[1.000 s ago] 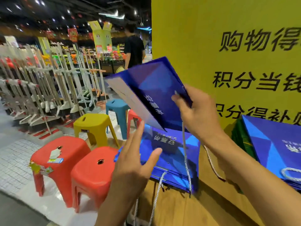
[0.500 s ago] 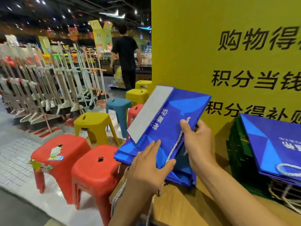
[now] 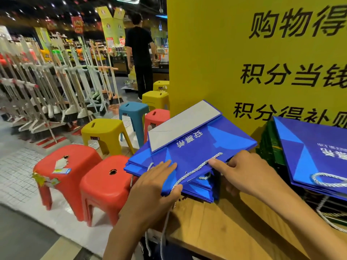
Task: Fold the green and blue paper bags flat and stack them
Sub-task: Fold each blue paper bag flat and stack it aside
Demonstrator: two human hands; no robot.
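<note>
A flat-folded blue paper bag [image 3: 197,145], its white base flap turned up, lies on top of a stack of blue bags [image 3: 202,186] at the left end of the wooden counter [image 3: 225,228]. My left hand [image 3: 155,186] pinches the bag's near left corner, fingers on top and thumb at the edge. My right hand [image 3: 238,171] holds the near edge by the rope handle [image 3: 195,171], with the forefinger laid on top and the other fingers curled underneath. A second pile at the right has blue bags [image 3: 309,152] on top of green bags [image 3: 270,147].
A yellow sign board [image 3: 225,53] stands behind the counter. Red [image 3: 105,182], yellow [image 3: 105,132] and blue [image 3: 133,111] plastic stools crowd the floor left of the counter. Racks of brooms [image 3: 47,91] line the aisle. A person in black [image 3: 140,53] stands further back.
The blue bag came down from mid-air and was folded flat onto the left stack. Both hands have moved to its near edge.
</note>
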